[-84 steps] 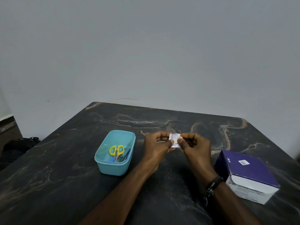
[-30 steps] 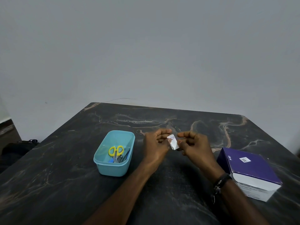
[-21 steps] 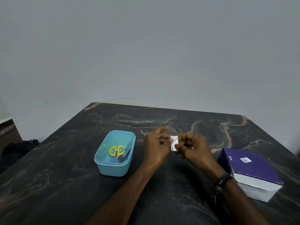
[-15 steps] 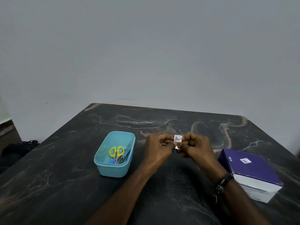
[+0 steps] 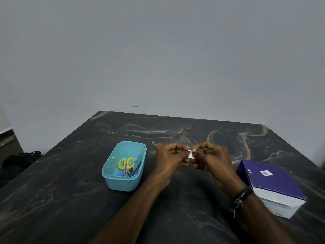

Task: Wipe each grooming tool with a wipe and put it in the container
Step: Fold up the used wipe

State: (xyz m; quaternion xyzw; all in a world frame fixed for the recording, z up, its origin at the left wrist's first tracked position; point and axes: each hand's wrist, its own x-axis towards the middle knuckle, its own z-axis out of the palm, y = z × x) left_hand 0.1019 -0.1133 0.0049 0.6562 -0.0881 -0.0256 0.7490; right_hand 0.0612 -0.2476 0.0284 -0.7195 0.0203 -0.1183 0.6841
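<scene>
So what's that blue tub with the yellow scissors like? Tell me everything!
The tub is a light blue, rectangular container with rounded corners, and it looks like plastic. It has no lid and stands upright on the dark marbled table, left of the hands without touching them. Inside lie yellow-handled scissors and a few thin metal tools, too small to name.
</scene>
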